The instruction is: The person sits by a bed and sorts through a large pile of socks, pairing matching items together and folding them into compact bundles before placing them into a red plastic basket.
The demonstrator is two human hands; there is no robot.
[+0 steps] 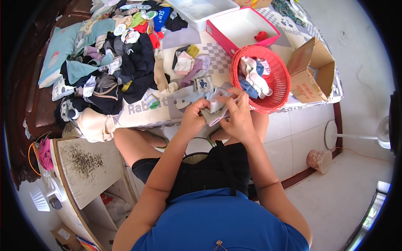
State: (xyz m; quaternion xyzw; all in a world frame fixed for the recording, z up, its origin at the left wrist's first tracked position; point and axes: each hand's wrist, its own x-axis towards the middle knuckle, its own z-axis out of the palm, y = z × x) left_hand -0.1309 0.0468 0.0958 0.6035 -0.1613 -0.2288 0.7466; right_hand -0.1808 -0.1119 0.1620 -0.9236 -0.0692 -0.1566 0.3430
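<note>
My left hand and my right hand meet over the edge of the bed, the fingers of both closed on a pale grey sock. It looks folded or bunched, and the fingers hide part of it. Just beyond my left hand lies a light piece of clothing with a blue print. Some loose socks in pink, yellow and purple rest farther back on the patterned bedsheet. To the right of my hands stands a red basket holding white and blue socks.
A large clothes pile covers the left side, with a beige bra at its near edge. Behind the basket are a pink-rimmed white box and a white plastic tub. An open cardboard box stands right; a wooden cabinet is near left.
</note>
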